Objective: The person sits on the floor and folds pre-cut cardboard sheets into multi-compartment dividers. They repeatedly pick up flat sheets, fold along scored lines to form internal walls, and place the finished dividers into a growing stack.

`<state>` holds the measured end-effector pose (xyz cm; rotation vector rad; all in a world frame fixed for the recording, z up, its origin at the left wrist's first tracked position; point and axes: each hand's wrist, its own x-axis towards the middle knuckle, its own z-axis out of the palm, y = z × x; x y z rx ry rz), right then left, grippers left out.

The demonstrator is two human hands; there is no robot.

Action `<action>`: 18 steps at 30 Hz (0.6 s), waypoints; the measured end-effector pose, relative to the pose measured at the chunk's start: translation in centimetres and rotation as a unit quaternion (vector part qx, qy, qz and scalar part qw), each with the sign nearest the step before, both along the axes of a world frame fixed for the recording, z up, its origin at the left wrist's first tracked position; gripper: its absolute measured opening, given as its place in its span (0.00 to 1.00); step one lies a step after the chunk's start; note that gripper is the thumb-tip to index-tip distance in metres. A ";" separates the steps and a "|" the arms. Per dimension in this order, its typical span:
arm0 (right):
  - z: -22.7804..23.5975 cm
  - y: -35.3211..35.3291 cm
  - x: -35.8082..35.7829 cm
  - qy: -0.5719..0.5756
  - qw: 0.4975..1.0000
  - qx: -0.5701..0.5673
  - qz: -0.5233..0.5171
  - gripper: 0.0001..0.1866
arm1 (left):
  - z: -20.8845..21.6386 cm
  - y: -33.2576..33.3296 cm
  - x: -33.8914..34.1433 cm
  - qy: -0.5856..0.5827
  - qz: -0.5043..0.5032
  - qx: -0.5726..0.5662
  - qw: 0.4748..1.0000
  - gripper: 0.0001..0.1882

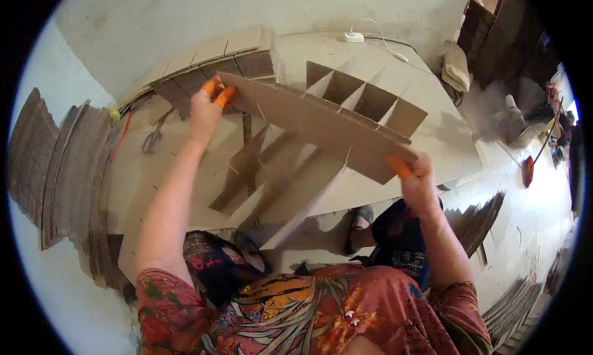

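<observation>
Both of my hands hold a long brown cardboard strip [309, 117] on a slant in front of me. My left hand [209, 111] pinches its far left end; my right hand [419, 182] grips its near right end. Orange covers sit on some fingertips. Several cross strips [281, 176] hang or stand below the long strip, toward my lap, and look slotted into it; the joints are partly hidden. Just beyond, a cardboard divider grid [370, 101] with open cells rests on the pale board; whether it joins the held strip I cannot make out.
A stack of slotted cardboard [216, 61] stands at the back left. More piles [77, 169] line the left side, with others [513, 305] at the lower right. Scissors [154, 135] lie on the pale work surface [432, 151]. A white power strip [353, 38] trails a cord near the wall.
</observation>
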<state>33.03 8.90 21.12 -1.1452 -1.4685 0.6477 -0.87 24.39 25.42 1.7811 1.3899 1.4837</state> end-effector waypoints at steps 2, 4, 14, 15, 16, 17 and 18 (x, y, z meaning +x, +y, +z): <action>0.1 -0.7 -0.6 -0.030 0.998 -0.054 0.027 0.08 | -2.1 1.5 -1.5 -0.004 -0.072 -0.091 0.993 0.13; -0.9 -0.9 -0.8 -0.061 0.995 -0.076 0.011 0.07 | -4.8 2.5 -2.6 -0.036 -0.087 -0.084 0.992 0.12; -5.2 -0.6 0.7 -0.087 0.993 -0.069 0.036 0.18 | -4.0 0.1 -0.3 0.089 0.055 -0.067 0.992 0.11; -4.2 -1.0 0.3 -0.092 0.995 -0.034 0.015 0.21 | -3.6 -1.0 0.1 0.114 0.038 -0.045 0.992 0.11; -2.8 -1.3 0.0 -0.098 0.995 0.006 -0.003 0.25 | -2.9 -2.5 0.4 0.137 0.024 -0.019 0.990 0.11; -1.6 -1.3 -0.1 -0.139 0.990 0.003 0.003 0.29 | -2.8 -3.7 0.7 0.160 0.008 0.005 0.987 0.12; -0.5 -1.3 -0.1 -0.179 0.984 -0.001 0.008 0.32 | -3.1 -5.0 1.4 0.182 -0.033 -0.014 0.983 0.13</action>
